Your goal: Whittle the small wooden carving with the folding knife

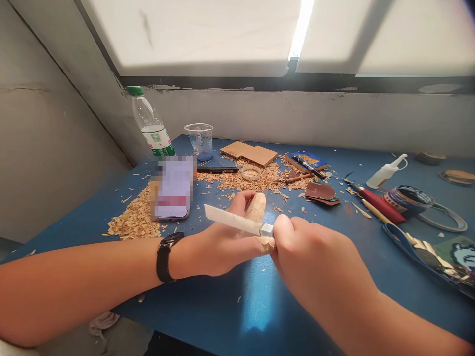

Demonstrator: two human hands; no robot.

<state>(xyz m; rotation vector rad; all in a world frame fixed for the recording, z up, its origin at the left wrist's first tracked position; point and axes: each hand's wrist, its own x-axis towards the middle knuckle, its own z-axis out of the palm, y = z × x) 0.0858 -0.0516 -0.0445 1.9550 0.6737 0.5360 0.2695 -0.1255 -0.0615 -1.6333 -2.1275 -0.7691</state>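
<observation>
My left hand [222, 244] is closed round a pale carved wooden piece [257, 207] held just above the blue table [208, 301]. A black watch [166, 256] sits on that wrist. My right hand [309, 262] grips the handle of a carving knife, handle hidden in the fist. The knife's flat pale blade [233, 220] points left across the left hand, its base resting against the lower end of the wooden piece.
Wood shavings [135, 217] lie in heaps at left and centre. A phone [174, 188], water bottle [150, 123], plastic cup [200, 141], wood blocks [252, 152], tape ring [251, 173], sandpaper [321, 193], glue bottle [386, 173] and carving tools [378, 202] crowd the far and right side.
</observation>
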